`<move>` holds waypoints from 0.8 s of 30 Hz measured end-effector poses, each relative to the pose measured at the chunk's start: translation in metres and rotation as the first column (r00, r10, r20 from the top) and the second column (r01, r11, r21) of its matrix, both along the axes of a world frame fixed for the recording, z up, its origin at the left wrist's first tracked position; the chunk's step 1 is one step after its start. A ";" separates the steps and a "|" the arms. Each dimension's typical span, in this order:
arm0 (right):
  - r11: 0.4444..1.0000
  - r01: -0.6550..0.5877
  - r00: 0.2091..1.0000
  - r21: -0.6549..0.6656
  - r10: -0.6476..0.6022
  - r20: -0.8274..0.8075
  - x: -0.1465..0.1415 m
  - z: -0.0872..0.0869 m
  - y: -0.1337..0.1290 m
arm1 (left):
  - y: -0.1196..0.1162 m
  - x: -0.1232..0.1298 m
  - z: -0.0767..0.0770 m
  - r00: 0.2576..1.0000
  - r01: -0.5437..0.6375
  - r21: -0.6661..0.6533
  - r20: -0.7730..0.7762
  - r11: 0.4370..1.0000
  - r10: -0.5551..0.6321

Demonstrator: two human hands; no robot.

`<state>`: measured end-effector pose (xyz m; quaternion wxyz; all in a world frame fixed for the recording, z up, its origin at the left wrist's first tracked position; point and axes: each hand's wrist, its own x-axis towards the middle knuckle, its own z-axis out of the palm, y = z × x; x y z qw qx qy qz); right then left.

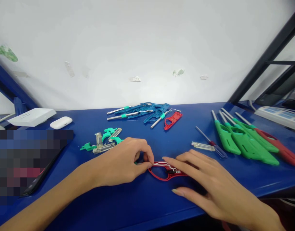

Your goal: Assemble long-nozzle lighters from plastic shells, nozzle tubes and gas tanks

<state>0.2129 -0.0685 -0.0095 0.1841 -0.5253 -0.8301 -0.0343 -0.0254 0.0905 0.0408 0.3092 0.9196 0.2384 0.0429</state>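
Observation:
A red lighter half-shell (159,177) lies flat on the blue table in front of me, its inner side up. A white wire (162,164) runs along its upper edge to a small black part (171,171). At the shell's left end my left hand (128,162) is closed in a pinch, thumb and forefinger together where the wire ends. A trace of green shows under these fingers, but what they hold is mostly hidden. My right hand (202,179) has its fingers spread, the fingertips lying on the shell's right end and the thumb apart on the table.
Blue lighter shells (154,112), metal tubes (117,110) and another red half-shell (172,120) lie at the back. Clear fuel tanks (104,148) and green triggers (88,146) are left; a screwdriver (213,145), another tank (203,146) and several green lighters (243,141) right.

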 end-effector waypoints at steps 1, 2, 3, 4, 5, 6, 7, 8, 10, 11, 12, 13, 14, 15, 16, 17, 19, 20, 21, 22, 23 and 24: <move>1.000 0.005 1.000 0.000 -0.005 -0.003 0.000 0.000 0.000 | 0.000 0.000 0.000 1.000 -0.001 0.000 -0.002 1.000 0.001; 1.000 0.006 1.000 0.000 -0.006 -0.005 -0.001 0.000 0.000 | 0.000 0.000 0.001 1.000 -0.002 -0.002 -0.004 1.000 0.002; 1.000 0.007 1.000 -0.001 -0.007 -0.007 -0.001 0.001 0.000 | 0.000 0.001 0.001 1.000 -0.003 -0.002 -0.006 1.000 0.003; 1.000 0.008 1.000 -0.001 -0.008 -0.010 -0.001 0.001 0.000 | 0.000 0.001 0.001 1.000 -0.003 -0.004 -0.009 1.000 0.003; 1.000 0.008 1.000 -0.001 -0.008 -0.013 -0.001 0.002 0.000 | 0.000 0.001 0.002 1.000 -0.005 -0.004 -0.012 1.000 0.005; 1.000 0.008 1.000 0.000 -0.008 -0.015 -0.001 0.002 0.000 | 0.000 0.001 0.002 1.000 -0.007 -0.005 -0.015 1.000 0.007; 1.000 0.007 1.000 -0.001 -0.007 -0.015 -0.001 0.003 0.001 | 0.000 0.000 0.003 1.000 -0.009 -0.005 -0.017 1.000 0.009; 1.000 0.006 1.000 -0.002 -0.006 -0.014 -0.001 0.003 0.001 | -0.001 0.000 0.003 1.000 -0.011 -0.006 -0.019 1.000 0.010; 1.000 0.006 1.000 -0.004 -0.006 -0.009 -0.001 0.003 0.002 | -0.001 0.000 0.004 1.000 -0.014 -0.005 -0.021 1.000 0.014; 1.000 0.005 1.000 -0.005 -0.005 -0.005 -0.001 0.003 0.002 | -0.001 0.000 0.004 1.000 -0.015 -0.006 -0.022 1.000 0.015; 1.000 0.006 1.000 -0.005 -0.006 -0.002 -0.001 0.002 0.002 | -0.001 0.001 0.004 1.000 -0.016 -0.006 -0.023 1.000 0.015; 1.000 0.007 1.000 -0.005 -0.007 0.000 -0.001 0.002 0.002 | -0.001 0.001 0.004 1.000 -0.017 -0.006 -0.023 1.000 0.017; 1.000 0.006 1.000 -0.004 -0.006 0.000 -0.001 0.002 0.002 | -0.001 0.001 0.003 1.000 -0.018 -0.006 -0.024 1.000 0.018; 1.000 0.004 1.000 -0.004 -0.004 0.000 -0.001 0.001 0.001 | -0.001 0.001 0.003 1.000 -0.019 -0.007 -0.024 1.000 0.019; 1.000 0.000 1.000 -0.004 0.000 0.000 -0.001 0.001 0.001 | -0.001 0.002 0.003 1.000 -0.021 -0.007 -0.023 1.000 0.021; 1.000 0.000 1.000 -0.004 0.000 0.000 -0.001 0.001 0.001 | -0.001 0.002 0.002 0.999 -0.023 -0.007 -0.023 1.000 0.023; 1.000 -0.001 1.000 -0.003 0.001 -0.001 -0.001 0.000 0.001 | -0.001 0.001 0.002 0.999 -0.024 -0.006 -0.022 1.000 0.024; 1.000 0.002 1.000 -0.001 -0.002 -0.002 -0.001 0.001 0.001 | -0.001 0.001 0.002 1.000 -0.022 -0.005 -0.020 1.000 0.021; 1.000 0.006 1.000 0.001 -0.006 -0.005 -0.001 0.001 0.001 | -0.002 0.000 0.002 1.000 -0.018 -0.005 -0.019 1.000 0.018; 1.000 0.008 1.000 0.003 -0.008 -0.008 -0.001 0.001 0.002 | -0.002 0.000 0.002 1.000 -0.013 -0.004 -0.017 1.000 0.013; 1.000 0.011 1.000 0.004 -0.011 -0.011 -0.001 0.001 0.002 | -0.002 0.000 0.003 1.000 -0.008 -0.004 -0.015 1.000 0.008; 1.000 0.011 1.000 0.005 -0.011 -0.014 -0.001 0.001 0.002 | -0.001 0.000 0.003 1.000 -0.002 -0.004 -0.014 1.000 0.002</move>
